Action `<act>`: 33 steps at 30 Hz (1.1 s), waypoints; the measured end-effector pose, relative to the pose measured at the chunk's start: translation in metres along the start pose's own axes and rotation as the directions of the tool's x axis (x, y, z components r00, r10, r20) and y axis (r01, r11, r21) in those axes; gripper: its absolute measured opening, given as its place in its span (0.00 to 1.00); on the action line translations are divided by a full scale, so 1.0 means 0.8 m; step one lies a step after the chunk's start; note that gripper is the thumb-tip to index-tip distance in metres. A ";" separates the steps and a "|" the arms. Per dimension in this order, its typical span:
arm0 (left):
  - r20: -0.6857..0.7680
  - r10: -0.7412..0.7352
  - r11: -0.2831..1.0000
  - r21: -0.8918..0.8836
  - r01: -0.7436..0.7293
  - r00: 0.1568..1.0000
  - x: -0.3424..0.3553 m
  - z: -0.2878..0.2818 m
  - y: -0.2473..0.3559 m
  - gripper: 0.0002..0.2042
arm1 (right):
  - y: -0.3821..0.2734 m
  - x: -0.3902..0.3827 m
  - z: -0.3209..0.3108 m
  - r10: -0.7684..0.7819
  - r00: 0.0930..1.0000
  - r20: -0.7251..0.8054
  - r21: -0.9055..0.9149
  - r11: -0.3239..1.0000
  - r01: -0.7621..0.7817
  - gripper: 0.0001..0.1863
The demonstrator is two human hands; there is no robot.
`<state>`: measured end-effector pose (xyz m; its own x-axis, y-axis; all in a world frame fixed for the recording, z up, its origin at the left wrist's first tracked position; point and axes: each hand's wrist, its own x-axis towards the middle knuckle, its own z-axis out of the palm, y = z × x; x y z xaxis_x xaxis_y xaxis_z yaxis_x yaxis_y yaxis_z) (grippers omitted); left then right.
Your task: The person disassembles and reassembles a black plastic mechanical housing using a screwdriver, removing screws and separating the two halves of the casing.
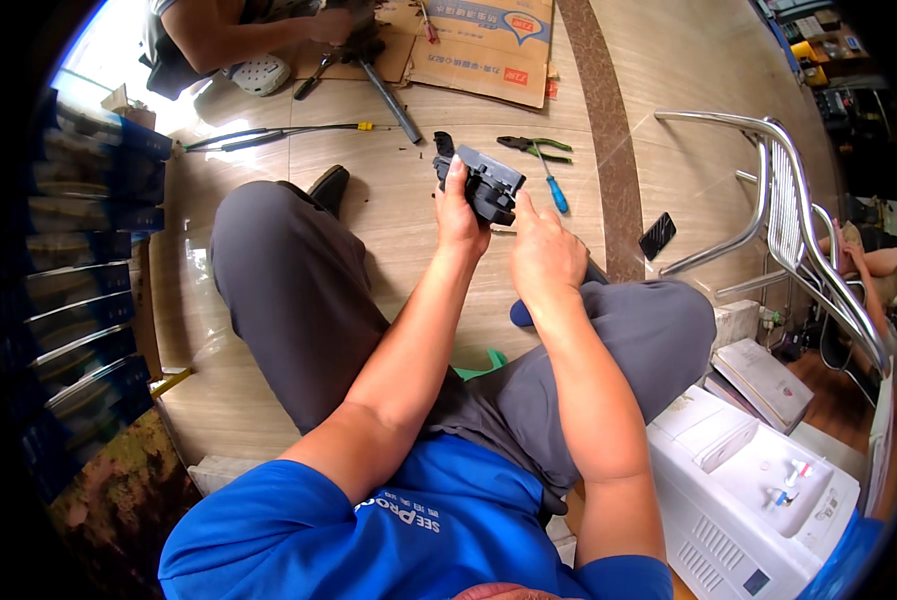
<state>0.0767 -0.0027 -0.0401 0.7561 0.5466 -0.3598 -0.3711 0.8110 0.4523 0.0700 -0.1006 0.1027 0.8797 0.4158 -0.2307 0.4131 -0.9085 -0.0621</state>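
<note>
Between my knees, above the tiled floor, my left hand (458, 215) is closed around a black and grey mechanical part (486, 185). Its kind I cannot make out; it has a flat grey side and a rounded black lower section. The left thumb lies along its upper face. My right hand (548, 252) is at the part's lower right corner, fingers bent inward and the fingertips against it. Whether those fingers also pinch something small is hidden. Just beyond the part, pliers with green and black handles (535, 148) and a screwdriver with a blue handle (557, 193) lie on the floor.
A black phone (657, 236) lies to the right, near a metal chair (783, 190). At lower right stands a white water dispenser (743, 480). Stacked boxes (78, 330) line the left. Another person's arm (238, 42) reaches over flattened cardboard (483, 50) and a dark metal bar (393, 103).
</note>
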 end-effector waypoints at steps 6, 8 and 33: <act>0.201 -0.035 0.998 -0.050 0.046 0.979 -0.003 -0.008 0.014 0.29 | 0.015 -0.012 -0.002 -0.167 0.979 -0.113 0.019 0.985 0.171 0.24; 0.233 -0.068 0.995 -0.054 0.083 0.970 -0.009 -0.003 0.024 0.31 | 0.016 -0.017 0.000 -0.160 0.974 -0.159 0.075 0.982 0.174 0.20; 0.045 0.007 0.993 -0.117 -0.002 0.999 -0.007 0.019 0.004 0.20 | 0.014 -0.007 0.009 0.111 0.990 -0.085 0.273 0.958 -0.084 0.13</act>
<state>0.0793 -0.0067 -0.0239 0.7768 0.5425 -0.3198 -0.4329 0.8288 0.3546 0.0678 -0.1137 0.0965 0.9369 0.3145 -0.1524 0.2581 -0.9167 -0.3052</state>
